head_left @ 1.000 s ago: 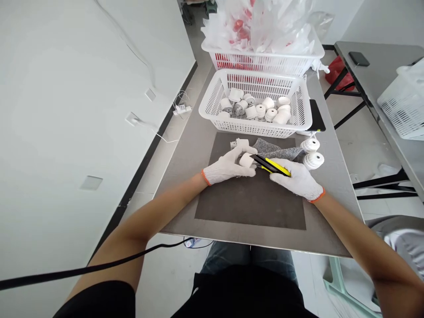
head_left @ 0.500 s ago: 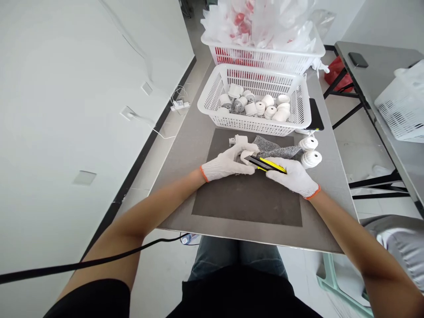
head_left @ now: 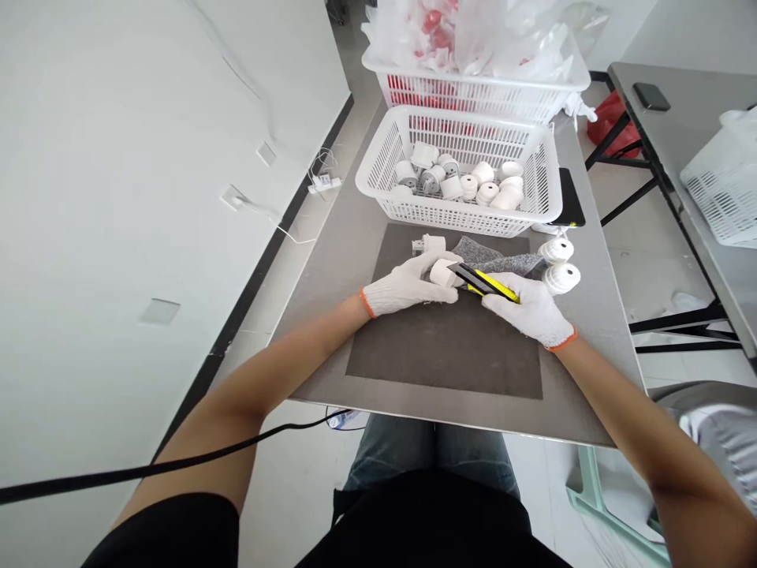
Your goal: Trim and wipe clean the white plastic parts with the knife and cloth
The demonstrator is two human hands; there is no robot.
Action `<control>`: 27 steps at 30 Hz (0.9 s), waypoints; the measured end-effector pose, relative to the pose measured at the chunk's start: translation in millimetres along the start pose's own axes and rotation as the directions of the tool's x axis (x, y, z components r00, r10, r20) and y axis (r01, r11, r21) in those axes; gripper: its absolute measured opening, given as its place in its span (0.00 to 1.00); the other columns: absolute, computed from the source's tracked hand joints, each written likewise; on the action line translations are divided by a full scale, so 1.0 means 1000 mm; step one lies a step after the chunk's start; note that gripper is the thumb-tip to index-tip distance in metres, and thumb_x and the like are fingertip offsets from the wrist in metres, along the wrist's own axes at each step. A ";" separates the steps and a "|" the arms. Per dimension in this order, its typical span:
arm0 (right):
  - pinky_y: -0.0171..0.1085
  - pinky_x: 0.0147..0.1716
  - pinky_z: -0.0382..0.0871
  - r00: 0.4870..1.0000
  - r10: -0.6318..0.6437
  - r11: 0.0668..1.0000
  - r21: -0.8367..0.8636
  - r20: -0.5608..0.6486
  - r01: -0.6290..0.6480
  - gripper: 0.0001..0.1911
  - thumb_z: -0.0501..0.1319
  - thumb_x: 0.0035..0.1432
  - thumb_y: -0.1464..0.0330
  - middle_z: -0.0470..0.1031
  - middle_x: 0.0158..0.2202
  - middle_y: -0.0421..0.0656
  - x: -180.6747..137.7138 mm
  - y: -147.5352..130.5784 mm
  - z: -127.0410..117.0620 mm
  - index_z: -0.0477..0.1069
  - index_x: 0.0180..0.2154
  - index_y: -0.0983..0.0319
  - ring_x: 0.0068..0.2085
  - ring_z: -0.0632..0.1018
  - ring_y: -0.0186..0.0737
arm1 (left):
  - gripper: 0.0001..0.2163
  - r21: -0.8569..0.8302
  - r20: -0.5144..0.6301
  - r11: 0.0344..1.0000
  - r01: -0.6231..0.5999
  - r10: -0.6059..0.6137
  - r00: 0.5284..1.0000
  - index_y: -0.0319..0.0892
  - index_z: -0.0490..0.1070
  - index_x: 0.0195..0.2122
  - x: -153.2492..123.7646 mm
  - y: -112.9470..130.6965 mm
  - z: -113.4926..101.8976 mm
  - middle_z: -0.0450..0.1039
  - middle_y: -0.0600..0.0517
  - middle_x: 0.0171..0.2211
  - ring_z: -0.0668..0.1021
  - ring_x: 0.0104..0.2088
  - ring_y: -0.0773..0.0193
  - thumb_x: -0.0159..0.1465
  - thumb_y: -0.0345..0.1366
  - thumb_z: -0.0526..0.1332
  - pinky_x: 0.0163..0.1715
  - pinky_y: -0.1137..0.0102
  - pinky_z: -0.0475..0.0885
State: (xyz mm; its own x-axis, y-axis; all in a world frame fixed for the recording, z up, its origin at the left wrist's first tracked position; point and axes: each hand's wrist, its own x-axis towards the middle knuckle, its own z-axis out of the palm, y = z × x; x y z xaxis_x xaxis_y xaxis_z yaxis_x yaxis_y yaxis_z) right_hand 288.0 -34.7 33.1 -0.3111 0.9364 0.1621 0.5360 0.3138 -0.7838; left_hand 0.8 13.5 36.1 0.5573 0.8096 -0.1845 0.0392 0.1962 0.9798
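Both my hands wear white knit gloves with orange cuffs. My left hand point(head_left: 411, 285) is closed round a small white plastic cap point(head_left: 442, 274) over the dark mat point(head_left: 446, 347). In my right hand point(head_left: 529, 308) is a yellow-and-black utility knife point(head_left: 488, 284); its blade end points left and lies at the cap's right side. Whether the blade touches the cap I cannot tell. Just beyond my left hand lies a white part with a clear end point(head_left: 429, 244). A grey cloth point(head_left: 500, 262) is bunched behind the knife. Two white ribbed caps point(head_left: 561, 278) stand right of the cloth.
A white basket point(head_left: 461, 219) holding several white parts stands beyond the mat. Behind it, another basket point(head_left: 490, 91) is heaped with clear and red plastic bags. A black flat device point(head_left: 571, 197) lies at the table's right. A second table point(head_left: 703, 150) is farther right.
The view has shifted slightly. The cap in my left hand shows more of its side now, and the knife's blade end sits a little higher against it.
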 end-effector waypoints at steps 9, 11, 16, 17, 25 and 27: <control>0.52 0.63 0.87 0.999 -0.048 0.998 -0.045 0.022 0.049 0.24 0.71 0.70 0.54 0.90 0.57 0.42 -0.001 0.003 0.001 0.87 0.62 0.57 0.55 0.91 0.54 | 0.38 -0.050 0.017 0.997 -0.055 0.056 0.998 0.50 0.77 0.66 0.002 -0.007 -0.001 0.79 0.55 0.45 0.80 0.41 0.66 0.54 0.37 0.84 0.44 0.67 0.77; 0.53 0.64 0.86 0.998 -0.046 0.996 -0.069 0.040 0.049 0.25 0.71 0.70 0.54 0.90 0.58 0.43 -0.001 0.003 0.001 0.86 0.63 0.56 0.56 0.91 0.55 | 0.34 -0.085 0.011 0.993 -0.079 0.080 0.997 0.49 0.78 0.61 0.004 -0.006 -0.001 0.79 0.53 0.51 0.81 0.45 0.65 0.53 0.37 0.84 0.46 0.68 0.78; 0.52 0.63 0.86 0.999 -0.040 0.997 -0.068 -0.003 0.039 0.23 0.69 0.72 0.55 0.90 0.57 0.42 -0.002 0.001 0.002 0.86 0.62 0.56 0.55 0.91 0.53 | 0.28 -0.117 0.043 0.986 -0.115 0.121 0.992 0.46 0.77 0.53 0.005 -0.006 -0.001 0.78 0.54 0.51 0.81 0.44 0.67 0.54 0.34 0.84 0.48 0.67 0.81; 0.51 0.64 0.86 0.999 -0.036 0.998 -0.058 -0.029 0.034 0.22 0.69 0.72 0.55 0.90 0.57 0.42 -0.002 0.001 0.002 0.86 0.61 0.56 0.55 0.91 0.52 | 0.28 -0.139 0.060 0.984 -0.110 0.120 0.991 0.46 0.76 0.54 0.005 -0.006 -0.001 0.78 0.54 0.50 0.83 0.45 0.66 0.54 0.35 0.85 0.52 0.64 0.83; 0.49 0.61 0.87 0.999 -0.031 0.998 -0.057 0.009 0.032 0.23 0.70 0.70 0.55 0.90 0.56 0.41 -0.003 -0.001 0.000 0.87 0.60 0.55 0.54 0.91 0.51 | 0.23 -0.083 0.041 0.986 -0.145 0.149 0.988 0.48 0.81 0.53 0.003 -0.011 -0.004 0.81 0.50 0.55 0.84 0.52 0.61 0.59 0.40 0.83 0.55 0.64 0.82; 0.50 0.63 0.86 1.000 -0.019 0.997 -0.077 -0.009 0.019 0.23 0.70 0.70 0.55 0.90 0.57 0.41 -0.003 -0.001 0.000 0.86 0.61 0.54 0.55 0.91 0.51 | 0.25 -0.098 0.043 0.984 -0.151 0.156 0.987 0.48 0.80 0.54 0.004 -0.012 -0.005 0.82 0.50 0.54 0.85 0.51 0.61 0.58 0.40 0.84 0.54 0.63 0.82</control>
State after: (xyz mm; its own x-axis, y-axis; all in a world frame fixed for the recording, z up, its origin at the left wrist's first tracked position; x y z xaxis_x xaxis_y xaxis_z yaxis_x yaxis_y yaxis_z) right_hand 288.1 -38.3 33.5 -0.3143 0.9316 0.1828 0.5887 0.3423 -0.7323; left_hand -1.9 16.9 23.6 0.5914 0.8060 -0.0260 -0.1271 0.1250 0.9840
